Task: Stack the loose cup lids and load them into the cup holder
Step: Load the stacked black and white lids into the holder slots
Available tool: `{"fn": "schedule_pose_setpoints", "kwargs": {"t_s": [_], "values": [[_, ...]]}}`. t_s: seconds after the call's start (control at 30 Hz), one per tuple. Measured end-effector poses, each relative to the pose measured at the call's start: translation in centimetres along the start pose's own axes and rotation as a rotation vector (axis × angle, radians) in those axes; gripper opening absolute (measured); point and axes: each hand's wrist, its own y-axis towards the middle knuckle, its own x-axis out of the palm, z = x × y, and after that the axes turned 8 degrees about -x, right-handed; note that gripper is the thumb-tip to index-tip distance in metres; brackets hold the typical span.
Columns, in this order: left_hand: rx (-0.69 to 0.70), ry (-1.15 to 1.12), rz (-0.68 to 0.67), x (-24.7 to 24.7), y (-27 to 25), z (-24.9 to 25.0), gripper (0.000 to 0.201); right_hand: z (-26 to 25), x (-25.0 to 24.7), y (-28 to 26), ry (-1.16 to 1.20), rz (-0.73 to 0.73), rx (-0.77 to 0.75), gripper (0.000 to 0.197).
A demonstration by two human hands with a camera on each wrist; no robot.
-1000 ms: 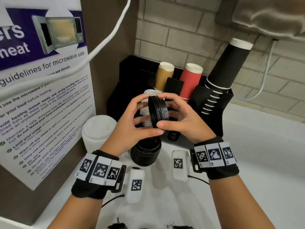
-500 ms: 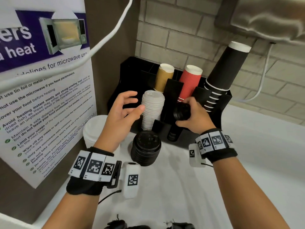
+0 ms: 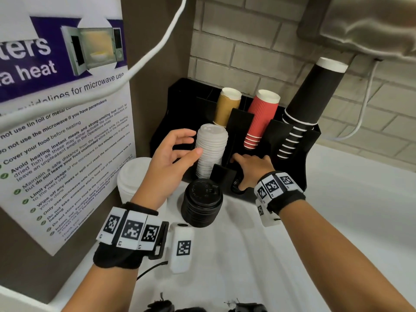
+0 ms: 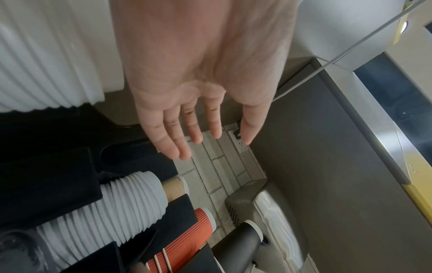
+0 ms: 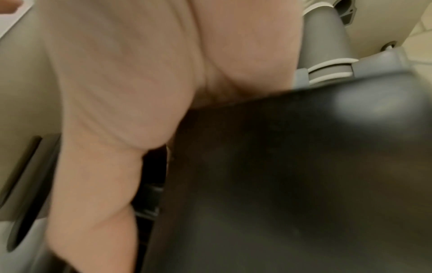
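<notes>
Your left hand (image 3: 171, 154) hovers with fingers straight and spread, holding nothing, its thumb tip just beside the white lid stack (image 3: 210, 152) that stands in the front left slot of the black cup holder (image 3: 313, 140); the left wrist view shows the same palm empty with relaxed fingers (image 4: 187, 133). Your right hand (image 3: 252, 170) reaches down into the holder's front middle slot, palm down, with fingers curled over the small stack of black lids (image 3: 236, 184) that sits low in that slot (only a ribbed edge of it shows under the hand). Whether the fingers clamp the stack or merely rest on it, you cannot tell, and the right wrist view is too blurred to settle it, showing mostly the palm (image 5: 131, 92) against a dark wall of the holder. A larger stack of black lids (image 3: 202, 203) stands on the white counter (image 3: 337, 221) just in front of the holder, between your 2 wrists, touched by neither hand. Another white lid stack (image 3: 132, 179) stands on the counter to the left, partly hidden behind your left forearm. In the holder's back slots lean 3 cup stacks: brown cups (image 3: 227, 106), red cups (image 3: 261, 118) and black cups (image 3: 308, 102).
</notes>
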Motion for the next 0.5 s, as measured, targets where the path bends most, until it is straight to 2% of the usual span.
{"fn": "schedule_pose_setpoints", "kwargs": {"t_s": [0.17,0.5], "values": [[0.0,0.003,-0.004,0.2,-0.1,0.0,0.034,-0.1,0.3,0.0,-0.017,0.019,0.006,0.089],[-0.003,0.004,0.013,0.2,-0.2,0.0,0.034,-1.3,1.6,-0.9,-0.074,0.107,-0.022,0.081]]}}
